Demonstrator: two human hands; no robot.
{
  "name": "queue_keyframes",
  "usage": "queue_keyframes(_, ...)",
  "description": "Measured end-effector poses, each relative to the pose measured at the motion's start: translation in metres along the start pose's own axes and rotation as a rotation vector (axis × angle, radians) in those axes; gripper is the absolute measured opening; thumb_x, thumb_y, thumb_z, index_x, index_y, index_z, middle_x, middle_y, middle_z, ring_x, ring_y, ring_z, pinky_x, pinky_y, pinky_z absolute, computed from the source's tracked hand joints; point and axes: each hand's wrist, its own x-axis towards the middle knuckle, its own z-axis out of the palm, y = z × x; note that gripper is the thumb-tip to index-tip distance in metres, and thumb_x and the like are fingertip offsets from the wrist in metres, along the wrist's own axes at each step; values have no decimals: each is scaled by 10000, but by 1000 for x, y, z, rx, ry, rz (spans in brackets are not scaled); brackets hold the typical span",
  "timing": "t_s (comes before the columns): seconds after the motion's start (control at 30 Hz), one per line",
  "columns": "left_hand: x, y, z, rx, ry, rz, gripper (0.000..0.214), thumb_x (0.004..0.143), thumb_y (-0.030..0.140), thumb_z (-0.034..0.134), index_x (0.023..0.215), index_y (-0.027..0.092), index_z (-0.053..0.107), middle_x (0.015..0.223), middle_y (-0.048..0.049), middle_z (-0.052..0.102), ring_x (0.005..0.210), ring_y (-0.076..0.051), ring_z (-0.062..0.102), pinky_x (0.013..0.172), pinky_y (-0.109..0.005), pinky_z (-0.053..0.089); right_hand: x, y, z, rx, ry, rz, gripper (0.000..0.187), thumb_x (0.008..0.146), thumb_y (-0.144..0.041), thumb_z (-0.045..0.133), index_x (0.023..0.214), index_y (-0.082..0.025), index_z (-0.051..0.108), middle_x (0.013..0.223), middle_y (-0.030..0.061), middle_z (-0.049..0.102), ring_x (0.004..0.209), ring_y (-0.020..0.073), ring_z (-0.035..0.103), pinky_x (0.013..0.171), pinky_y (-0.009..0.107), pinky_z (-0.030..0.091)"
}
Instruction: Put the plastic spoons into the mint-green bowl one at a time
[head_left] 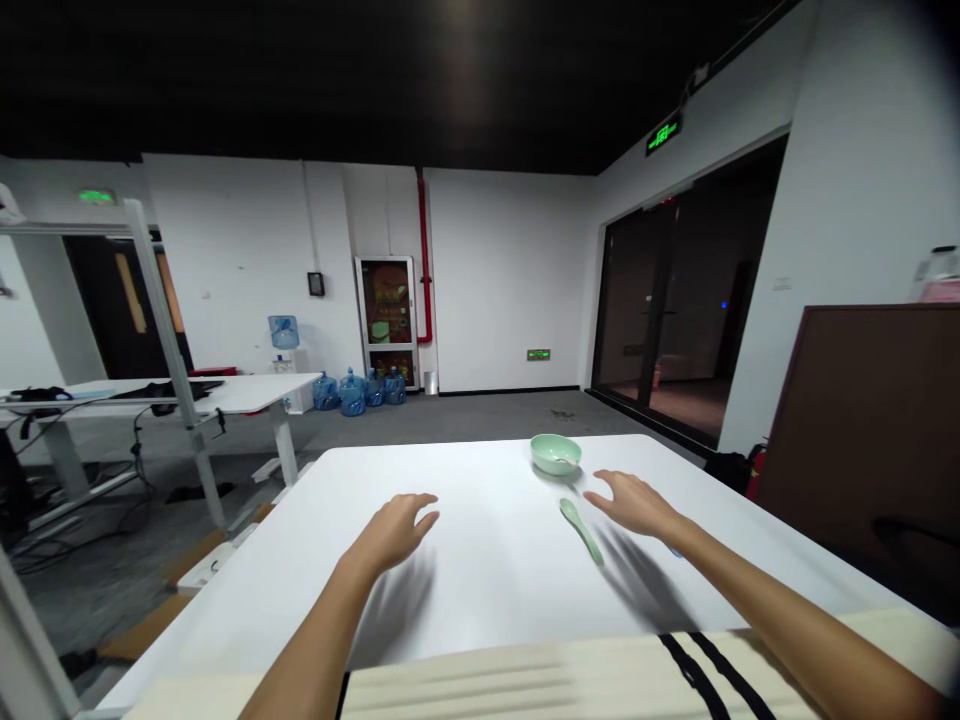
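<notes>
Spoon [580,532] and bowl [555,461] lie before us on the white table [484,560], the bowl just beyond the spoon, near the far edge. Our right hand [632,503] hovers near both and our left hand [396,532] hangs well apart from them, the fingers of each loosely parted and empty

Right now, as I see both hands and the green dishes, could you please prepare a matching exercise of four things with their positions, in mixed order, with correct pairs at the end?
1. Green soup spoon
2. Green bowl
3. Left hand
4. Right hand

A. Open, farthest right of the four
B. Stands near the far edge of the white table
C. Lies slanted on the tabletop
D. Open, farthest left of the four

Pairs: 1-C, 2-B, 3-D, 4-A
</notes>
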Motion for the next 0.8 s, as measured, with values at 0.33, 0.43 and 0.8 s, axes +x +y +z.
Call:
queue_keyframes(0.33, -3, 1, -1, -6, -23, -24, 542, 914, 571, 359, 1265, 241, 607, 1301, -74, 634, 1220, -277, 556, 944, -359, 446, -8, 2, 17, 14, -58, 15, 695, 865, -598, 435, 1401, -158, 475, 1407, 137, 520, 1275, 297, 489, 990, 369, 404)
queue_keyframes(0.43, -4, 4, -3, -8, -25, -23, 541, 917, 567, 356, 1269, 239, 602, 1305, -72, 631, 1227, -276, 550, 947, -360, 446, -7, 4, 16, 36, -54, 17, 667, 863, -603, 451, 1372, -175, 503, 1364, 139, 558, 1242, 295, 519, 955, 355, 420)
queue_keyframes(0.8, -4, 8, -5, 22, -34, -18, 509, 924, 538, 369, 1274, 252, 602, 1295, -70, 639, 1226, -277, 546, 1002, -390, 418, 62, -9, -2, -12, 27, 48, 497, 893, -511, 422, 1114, -131, 654, 1091, 162, 688, 1037, 290, 618, 775, 310, 415)
